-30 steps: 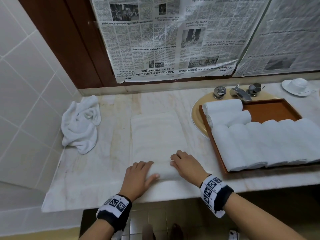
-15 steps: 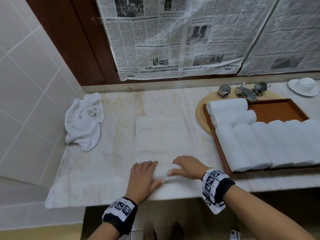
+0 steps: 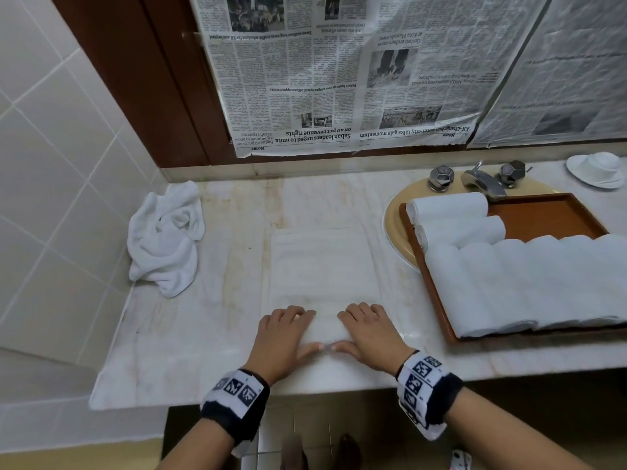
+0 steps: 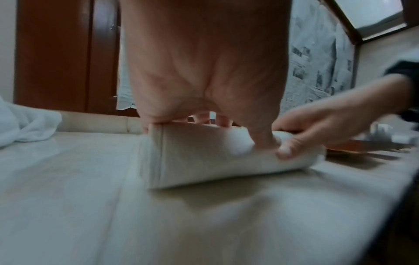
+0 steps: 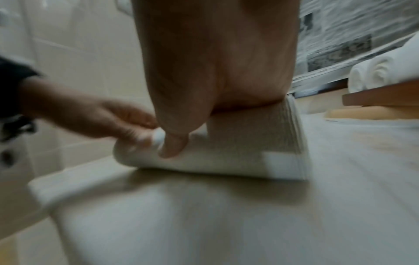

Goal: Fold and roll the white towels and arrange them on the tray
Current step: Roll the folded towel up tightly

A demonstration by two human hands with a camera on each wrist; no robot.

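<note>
Both hands sit at six o'clock on the desk (image 3: 217,334): left hand (image 3: 283,337) and right hand (image 3: 368,335), fingers curled over the towel (image 3: 322,266), grip its rolled near end. Tray (image 3: 437,290) at three o'clock.

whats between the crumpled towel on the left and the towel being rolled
Only bare marble counter. In the head view, a stained strip of it separates the crumpled towel from the flat towel that both hands are rolling; nothing sits on that strip.
</note>
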